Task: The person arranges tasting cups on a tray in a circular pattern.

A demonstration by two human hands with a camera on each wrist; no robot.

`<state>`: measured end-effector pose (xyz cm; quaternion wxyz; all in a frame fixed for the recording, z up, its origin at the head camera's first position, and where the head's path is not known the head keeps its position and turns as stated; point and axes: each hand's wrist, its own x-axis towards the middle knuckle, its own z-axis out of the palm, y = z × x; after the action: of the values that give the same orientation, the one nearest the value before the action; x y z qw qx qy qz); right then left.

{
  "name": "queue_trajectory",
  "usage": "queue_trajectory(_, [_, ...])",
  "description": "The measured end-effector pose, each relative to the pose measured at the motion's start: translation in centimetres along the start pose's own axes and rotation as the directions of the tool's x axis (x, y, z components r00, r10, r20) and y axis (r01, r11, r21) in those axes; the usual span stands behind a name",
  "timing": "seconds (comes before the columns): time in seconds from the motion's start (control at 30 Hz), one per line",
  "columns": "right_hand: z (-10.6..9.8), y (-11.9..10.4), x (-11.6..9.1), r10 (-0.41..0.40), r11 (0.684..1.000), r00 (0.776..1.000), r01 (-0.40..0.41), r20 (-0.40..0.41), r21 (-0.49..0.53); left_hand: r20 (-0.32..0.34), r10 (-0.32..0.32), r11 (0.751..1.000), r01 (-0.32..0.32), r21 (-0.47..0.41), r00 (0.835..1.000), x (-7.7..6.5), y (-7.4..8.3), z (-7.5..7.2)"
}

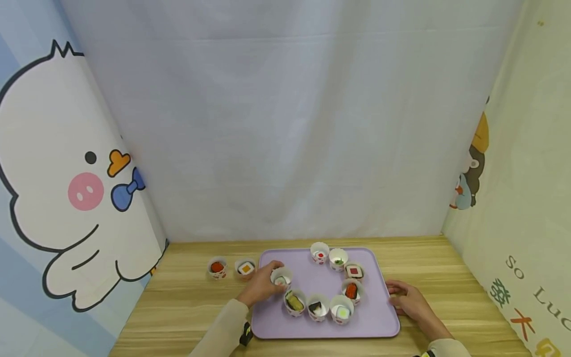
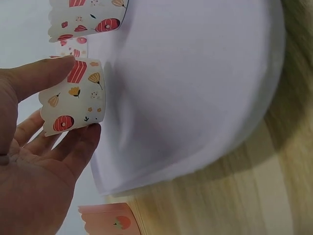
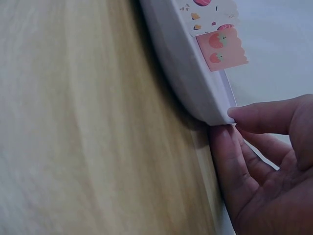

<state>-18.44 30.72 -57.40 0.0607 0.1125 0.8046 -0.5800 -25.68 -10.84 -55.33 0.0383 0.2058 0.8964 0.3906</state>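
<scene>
My left hand [image 1: 260, 287] holds a white paper baking cup [image 2: 80, 100] between thumb and fingers, at the left side of the lilac tray [image 1: 321, 331]. Inside that cup lies a small pale piece, its kind hard to make out. At the tray's right edge, the thumb and fingers of my right hand [image 1: 412, 303] pinch the rim [image 3: 217, 110]. Several more cups stand on the tray in a curve, among them one with a green-yellow piece [image 1: 294, 300], one with a red-topped piece [image 1: 351, 291] and one with a square white-and-red piece [image 1: 354, 271]; these look like toy sushi.
Left of the tray on the wood-grain table [image 1: 187, 307] stand a cup with a red piece [image 1: 217, 267] and a cup with a white-and-orange piece [image 1: 245, 268]. A pale curtain [image 1: 285, 148] hangs behind, with printed cloths at both sides.
</scene>
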Motion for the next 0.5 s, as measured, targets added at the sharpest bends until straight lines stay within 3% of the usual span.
queue_trajectory(0.3, [-0.04,-0.05,-0.01,-0.006,1.0,1.0,0.006,-0.002,0.002,0.028,0.045,0.997,-0.046,0.054,0.999,0.24,-0.35,0.78])
queue_trajectory(0.5, [-0.03,-0.05,-0.04,-0.019,1.0,1.0,0.019,0.011,0.002,0.055,0.084,0.996,-0.085,0.01,0.995,0.17,-0.34,0.9])
